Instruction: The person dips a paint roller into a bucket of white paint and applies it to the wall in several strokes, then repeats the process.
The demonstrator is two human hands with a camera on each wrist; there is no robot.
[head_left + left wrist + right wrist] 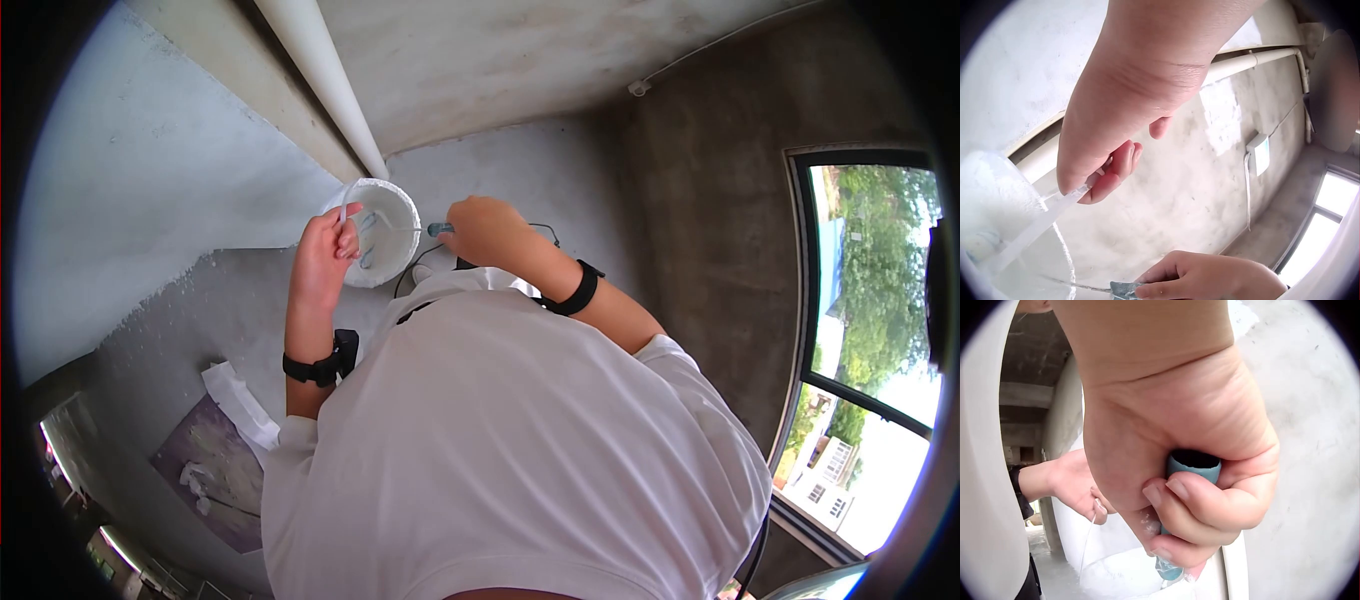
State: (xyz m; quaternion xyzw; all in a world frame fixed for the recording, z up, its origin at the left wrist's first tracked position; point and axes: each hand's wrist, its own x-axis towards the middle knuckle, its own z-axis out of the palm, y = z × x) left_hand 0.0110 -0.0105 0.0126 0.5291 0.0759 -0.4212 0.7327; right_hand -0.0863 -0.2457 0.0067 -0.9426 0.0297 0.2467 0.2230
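A bare concrete room: grey, rough walls, a patch of white coating (pixel 150 180) on one side, and a single window (pixel 870 330) on the right with trees and buildings outside. One white pipe (pixel 320 70) runs along the wall, and the left wrist view shows one small box (pixel 1260 153) fixed to the wall, with a line running down from it. On the floor lie one stained sheet (pixel 215 470) and one crumpled piece of white paper (pixel 240 400) beside it.

There is one bucket (pixel 395 190), one tool (pixel 438 229), and two hands, each with a black wrist strap. The bucket is round and white, smeared inside with pale, wet material. It sits in front of the person's chest, between the hands; whether it rests on anything cannot be told.

The left hand (pixel 325 255) is at the bucket's near rim, fingers curled, pinching the thin white bucket handle (pixel 1035 225) between thumb and fingertips. The right hand (pixel 485 230) is just beside the bucket's right rim, closed in a full fist around the tool's teal grip (pixel 1192 465), with the thumb laid across the fingers. From that grip a thin metal part reaches over the rim into the bucket. The person wears a white short-sleeved shirt (pixel 520 450).
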